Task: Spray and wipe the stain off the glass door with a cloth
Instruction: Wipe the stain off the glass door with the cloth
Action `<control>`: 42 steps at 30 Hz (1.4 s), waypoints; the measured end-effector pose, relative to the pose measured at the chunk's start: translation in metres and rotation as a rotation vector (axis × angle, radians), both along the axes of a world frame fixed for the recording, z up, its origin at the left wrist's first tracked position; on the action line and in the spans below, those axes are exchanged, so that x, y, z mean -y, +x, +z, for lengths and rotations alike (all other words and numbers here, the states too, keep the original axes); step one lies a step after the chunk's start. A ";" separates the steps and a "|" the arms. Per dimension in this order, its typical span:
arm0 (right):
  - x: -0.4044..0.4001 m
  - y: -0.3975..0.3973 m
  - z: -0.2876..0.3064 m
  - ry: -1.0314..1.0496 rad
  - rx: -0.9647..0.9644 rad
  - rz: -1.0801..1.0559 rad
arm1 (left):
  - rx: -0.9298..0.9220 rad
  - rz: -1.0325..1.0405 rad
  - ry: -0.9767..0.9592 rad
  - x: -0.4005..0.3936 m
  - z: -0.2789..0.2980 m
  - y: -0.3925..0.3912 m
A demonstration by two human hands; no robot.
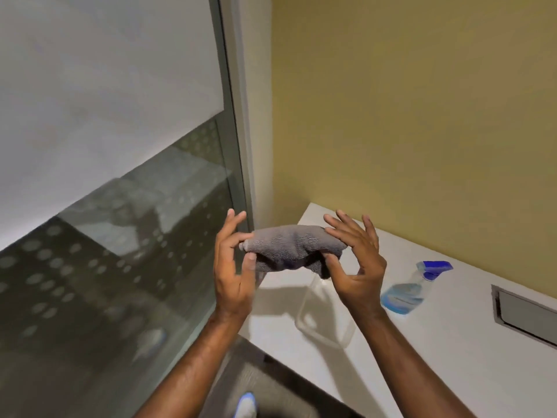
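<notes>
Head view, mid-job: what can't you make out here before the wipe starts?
- Stain on the glass door: not discernible; reflections and the dotted frosting mask it.
- Clear container on the counter: partly behind the right hand, motion-blurred.
- Cloth: ends covered by the left hand and right hand.
- Recessed panel: cut off by the right edge.
- Spray bottle label: too small to read.

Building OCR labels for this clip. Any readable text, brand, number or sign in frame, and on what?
No legible text anywhere in this frame.
spray bottle: no label or lettering can be made out on its blue-tinted body; it is blurred.
cloth, held between left hand and right hand: plain grey, no tag visible.
glass door: only a frosted band and a dot pattern, no lettering.
counter and yellow wall: blank.
</notes>
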State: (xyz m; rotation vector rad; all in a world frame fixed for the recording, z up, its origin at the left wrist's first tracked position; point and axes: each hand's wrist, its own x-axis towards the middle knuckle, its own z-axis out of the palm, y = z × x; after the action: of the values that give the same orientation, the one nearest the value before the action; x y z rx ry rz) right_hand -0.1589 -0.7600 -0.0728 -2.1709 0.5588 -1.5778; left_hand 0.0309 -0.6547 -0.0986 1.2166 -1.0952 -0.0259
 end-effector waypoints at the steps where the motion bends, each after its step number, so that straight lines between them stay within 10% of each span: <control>1: -0.005 0.005 0.005 0.003 0.025 0.053 | -0.023 0.019 -0.021 -0.011 0.005 0.000; 20: -0.179 0.119 0.050 0.125 0.255 0.917 | -0.089 0.631 -0.343 -0.254 0.083 -0.024; 42: -0.571 0.126 0.088 0.240 0.270 1.490 | 0.071 1.219 -0.427 -0.636 0.124 -0.121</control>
State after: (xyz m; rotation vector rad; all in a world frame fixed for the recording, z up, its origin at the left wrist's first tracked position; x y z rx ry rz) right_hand -0.0333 -0.1890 0.0155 -1.3801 -0.7834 -0.7896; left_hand -0.0906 -0.0188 0.0251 1.3098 -0.2424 1.1249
